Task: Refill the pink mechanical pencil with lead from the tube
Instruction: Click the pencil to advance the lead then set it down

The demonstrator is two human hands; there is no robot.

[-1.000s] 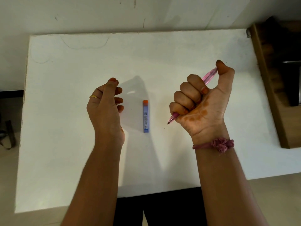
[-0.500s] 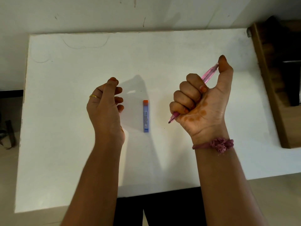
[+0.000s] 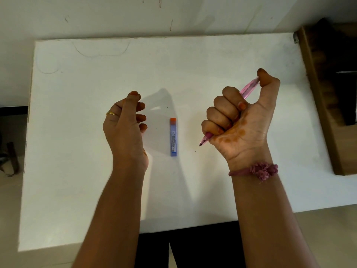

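Observation:
My right hand (image 3: 239, 120) is raised over the white table (image 3: 77, 171) in a fist around the pink mechanical pencil (image 3: 249, 88). The thumb presses on the pencil's top end, and the tip pokes out below the fist, pointing down-left. The blue lead tube (image 3: 173, 139) with an orange cap lies flat on the table between my hands, cap away from me. My left hand (image 3: 125, 126) hovers to the left of the tube, fingers loosely curled, holding nothing.
A brown wooden piece of furniture (image 3: 328, 93) stands against the table's right edge. The wall runs along the table's far edge. A dark object (image 3: 11, 159) lies on the floor at the left.
The right thumb rose off the pencil's top half a second ago and has bent back down onto it. The left hand and the tube have not moved.

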